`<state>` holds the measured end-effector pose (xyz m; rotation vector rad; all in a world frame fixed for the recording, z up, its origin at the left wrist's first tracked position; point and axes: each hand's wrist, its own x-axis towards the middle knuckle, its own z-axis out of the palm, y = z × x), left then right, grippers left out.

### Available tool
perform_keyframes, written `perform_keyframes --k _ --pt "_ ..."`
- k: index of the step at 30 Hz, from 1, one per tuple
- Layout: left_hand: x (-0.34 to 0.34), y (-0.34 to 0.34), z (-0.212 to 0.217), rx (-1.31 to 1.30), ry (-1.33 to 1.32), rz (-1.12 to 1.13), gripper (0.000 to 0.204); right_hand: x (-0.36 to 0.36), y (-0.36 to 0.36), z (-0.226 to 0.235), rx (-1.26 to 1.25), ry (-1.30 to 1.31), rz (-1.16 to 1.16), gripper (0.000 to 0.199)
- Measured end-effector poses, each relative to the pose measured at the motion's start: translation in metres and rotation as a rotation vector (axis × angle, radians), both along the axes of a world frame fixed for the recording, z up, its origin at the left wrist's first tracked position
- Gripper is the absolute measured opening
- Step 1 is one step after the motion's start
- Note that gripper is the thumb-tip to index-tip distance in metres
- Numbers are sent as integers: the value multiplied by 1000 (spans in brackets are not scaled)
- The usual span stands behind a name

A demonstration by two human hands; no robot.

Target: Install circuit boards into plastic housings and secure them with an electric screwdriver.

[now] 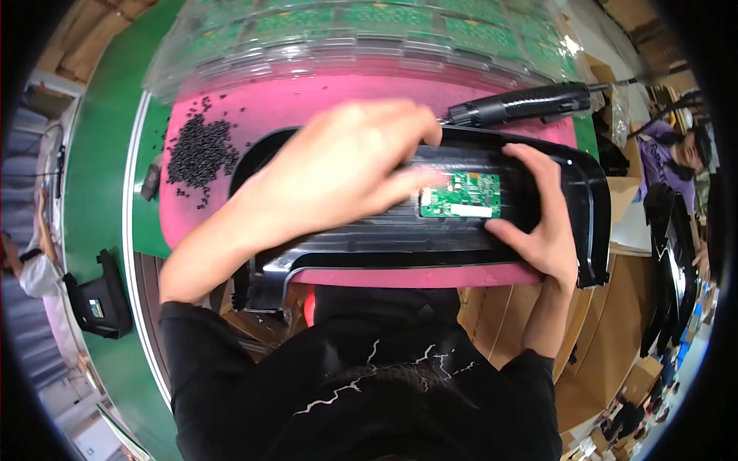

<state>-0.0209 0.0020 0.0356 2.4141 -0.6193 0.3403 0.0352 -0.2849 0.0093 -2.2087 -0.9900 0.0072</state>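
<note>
Black moulded plastic forms the large housing (430, 230) that lies across the pink mat (307, 107) on the desk. This housing is the reference for all positions below.

A small green circuit board (461, 195) sits inside the housing, right of its centre, with a white strip along its lower edge.

The left hand (338, 165) lies palm-down over the middle of the housing. Its fingers (400, 184) are stretched out flat, and the fingertips touch the left edge of the circuit board. The fingers are extended rather than closed around any object. This hand covers much of the housing interior and hides the surface left of the board.

The right hand (542, 223) grips the right part of the housing. Its fingers (538, 165) curl over the upper wall just right of the board, and the thumb presses the lower rim below the board.

Beyond the housing, touching or just behind its upper right edge, lies a black electric screwdriver (523, 104). Left of the housing and above it, a heap of small black screws (200, 150) is scattered on the mat. Farther beyond, clear plastic trays (369, 38) hold rows of green boards. A green conveyor belt (104, 154) runs left of the mat. Another black housing (96, 303) rests on the belt, well apart.
</note>
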Motion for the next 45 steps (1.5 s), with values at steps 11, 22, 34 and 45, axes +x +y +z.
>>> perform_keyframes --k 11,22,34,45 --pt "27 119 -28 32 294 5 32 43 -27 50 241 -120 -378 56" --pt "36 117 -35 171 271 -41 19 109 1 45 202 304 -437 46" --pt "22 84 -21 -200 -43 -63 11 69 105 21 1116 657 237 22" --pt "6 37 5 -169 -184 -229 16 -10 96 80 1398 621 558 26"
